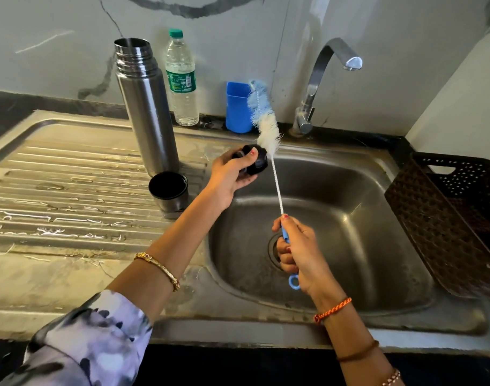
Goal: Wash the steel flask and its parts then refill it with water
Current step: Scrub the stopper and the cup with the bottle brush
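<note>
Left hand (232, 174) curled round black stopper (252, 160) at far left rim of sink (349, 218). Right hand (299, 252) gripping bottle brush (266, 126) handle, bristles seemingly touching stopper. Steel flask (146, 107) upright, open, on draining board (71, 185); cup lid (168, 193) near it.

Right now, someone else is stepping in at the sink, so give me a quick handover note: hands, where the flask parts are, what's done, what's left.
Left hand grips the black flask stopper over the sink.
Right hand holds the bottle brush by its blue handle, bristles beside the stopper.
Steel flask stands open and upright on the wet drainboard; its cup sits mouth up in front of it.
Tap is not running.
Done: flask taken apart; how much has been washed cannot be told.
Left: finish scrubbing the stopper, rinse the parts, refill the flask, reassemble.
</note>
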